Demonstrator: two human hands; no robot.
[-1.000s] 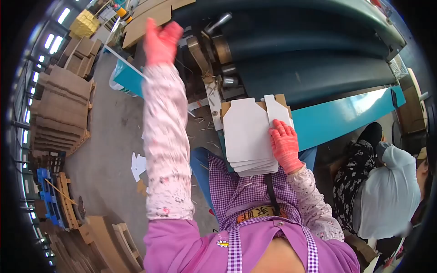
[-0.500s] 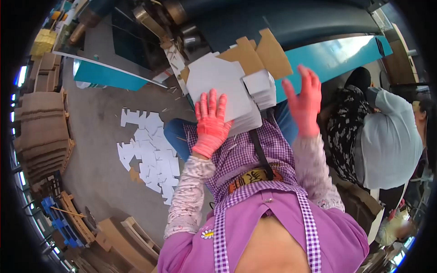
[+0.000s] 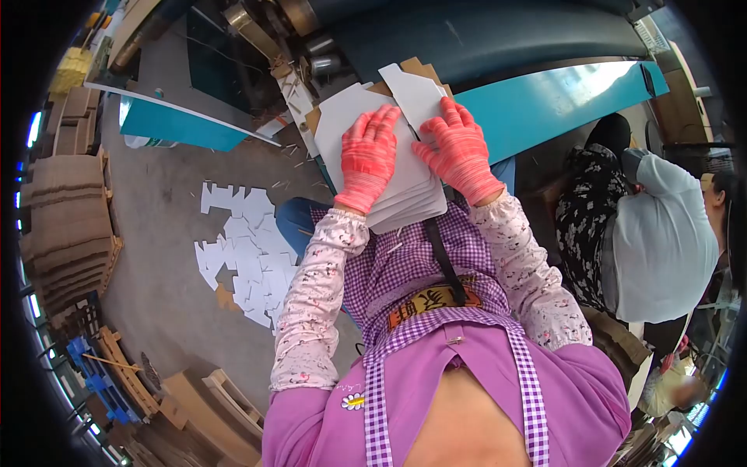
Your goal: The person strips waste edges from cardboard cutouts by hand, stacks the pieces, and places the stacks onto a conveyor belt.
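A stack of die-cut cardboard sheets, white on top, lies in front of me above my lap. My left hand, in a red-and-white striped glove, rests palm down on the top sheet, fingers pointing away. My right hand, in a matching glove, lies over the narrower white cardboard piece at the stack's right. Its fingers are slightly bent and its thumb is apart. Both hands touch the cardboard, and neither visibly grips it. Brown cardboard edges show behind the white piece.
A teal panel extends right of the stack, below a large dark roller. White cardboard scraps litter the floor at left. Stacked brown cardboard stands farther left. Another person sits close on my right.
My right hand has come down and left onto the stack. My left hand has slid forward. A white piece now covers much of the brown cardboard at the right.
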